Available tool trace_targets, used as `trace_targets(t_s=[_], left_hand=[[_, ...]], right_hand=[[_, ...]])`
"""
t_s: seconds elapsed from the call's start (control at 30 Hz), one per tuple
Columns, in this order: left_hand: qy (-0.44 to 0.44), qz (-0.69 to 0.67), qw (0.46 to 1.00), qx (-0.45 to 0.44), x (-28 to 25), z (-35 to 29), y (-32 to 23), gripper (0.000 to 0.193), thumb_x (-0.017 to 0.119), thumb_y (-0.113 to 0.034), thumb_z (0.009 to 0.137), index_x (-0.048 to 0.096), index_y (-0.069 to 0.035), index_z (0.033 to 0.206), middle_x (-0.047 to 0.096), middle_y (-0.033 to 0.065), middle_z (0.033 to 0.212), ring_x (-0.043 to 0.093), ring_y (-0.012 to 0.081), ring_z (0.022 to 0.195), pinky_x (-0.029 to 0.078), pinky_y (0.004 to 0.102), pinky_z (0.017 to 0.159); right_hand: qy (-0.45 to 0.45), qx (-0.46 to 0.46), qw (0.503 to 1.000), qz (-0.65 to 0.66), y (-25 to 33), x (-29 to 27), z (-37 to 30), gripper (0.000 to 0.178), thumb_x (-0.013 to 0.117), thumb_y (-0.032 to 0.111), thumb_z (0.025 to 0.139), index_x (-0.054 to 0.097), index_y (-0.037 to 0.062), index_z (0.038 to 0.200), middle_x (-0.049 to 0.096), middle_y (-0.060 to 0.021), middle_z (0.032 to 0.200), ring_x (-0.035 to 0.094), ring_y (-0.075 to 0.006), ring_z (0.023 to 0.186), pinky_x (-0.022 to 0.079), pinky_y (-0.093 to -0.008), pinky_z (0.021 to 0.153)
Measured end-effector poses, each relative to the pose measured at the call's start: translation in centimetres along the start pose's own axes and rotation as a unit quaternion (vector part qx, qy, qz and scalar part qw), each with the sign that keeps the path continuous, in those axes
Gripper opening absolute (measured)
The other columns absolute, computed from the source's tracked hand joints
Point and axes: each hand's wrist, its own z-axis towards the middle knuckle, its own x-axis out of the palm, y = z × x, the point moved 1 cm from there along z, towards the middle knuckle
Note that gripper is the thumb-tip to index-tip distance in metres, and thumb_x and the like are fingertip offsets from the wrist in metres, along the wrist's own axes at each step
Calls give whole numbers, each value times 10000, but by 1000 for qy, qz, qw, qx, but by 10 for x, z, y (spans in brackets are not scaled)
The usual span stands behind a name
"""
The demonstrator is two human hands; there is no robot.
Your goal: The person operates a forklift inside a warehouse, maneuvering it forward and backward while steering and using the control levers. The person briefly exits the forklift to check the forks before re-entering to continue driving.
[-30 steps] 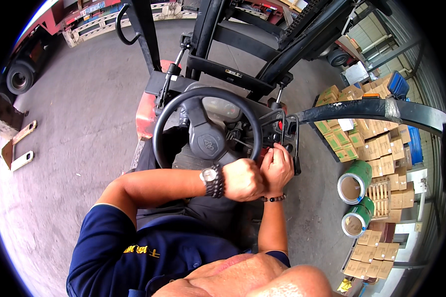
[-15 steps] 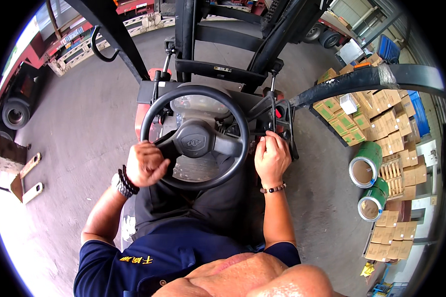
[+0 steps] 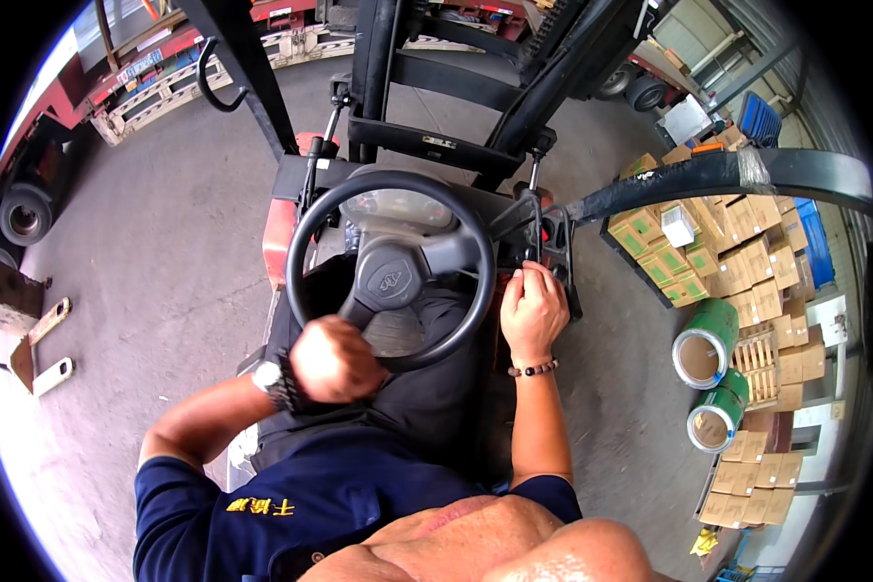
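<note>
I sit at the black steering wheel (image 3: 478,228) of a forklift. My left hand (image 3: 335,361), blurred by motion, is closed on the lower left of the wheel's rim. What its fingers press on underneath is hidden. Right of the wheel, my right hand (image 3: 533,312) is closed with its fingertips over the dark control levers (image 3: 532,258). The lever tops are mostly covered by those fingers. Ahead stands the black mast (image 3: 451,78), with a crossbar behind the dashboard.
To the right are stacked cartons (image 3: 747,262), two green drums (image 3: 705,344) and a wooden pallet (image 3: 757,369). A red truck (image 3: 97,97) with a large tyre (image 3: 26,215) stands at left. Pallet-jack forks (image 3: 53,376) lie nearer. A black overhead frame (image 3: 669,184) arcs right.
My left hand has swung down and to the right along with the wheel, which has turned counterclockwise. My right hand stays at the levers. The surroundings have shifted slightly in view.
</note>
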Motion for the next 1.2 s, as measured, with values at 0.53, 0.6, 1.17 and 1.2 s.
trace_targets(t_s=[0.53,0.6,1.17,1.2], left_hand=[[-141,113,977,-114,-52,177,113,399,718,-350,1080,795,-83,794,723,170,710,745,395,693,615,491,659],[-152,93,977,-121,-67,155,112,428,709,-267,1094,678,-35,736,661,166,686,700,407,672,561,500,645],[-180,45,983,-15,-58,158,100,331,807,-104,958,563,-47,741,592,125,720,619,380,683,489,485,658],[-182,44,982,-5,-56,160,96,352,816,-119,945,546,-56,728,585,116,717,620,379,690,493,481,663]], right_hand=[[-52,28,998,-11,-18,8,36,166,707,192,1050,768,63,967,828,-113,1004,784,-386,844,614,-503,694],[-49,41,998,-12,-22,6,38,163,709,191,1049,769,65,966,828,-107,998,786,-379,843,614,-493,684],[13,44,994,103,15,-17,-6,109,750,77,993,773,-4,1062,805,-197,1273,781,-420,1071,640,-496,924],[21,51,993,107,16,-16,-5,105,747,77,995,773,-5,1055,811,-198,1250,784,-419,1052,641,-494,910]])
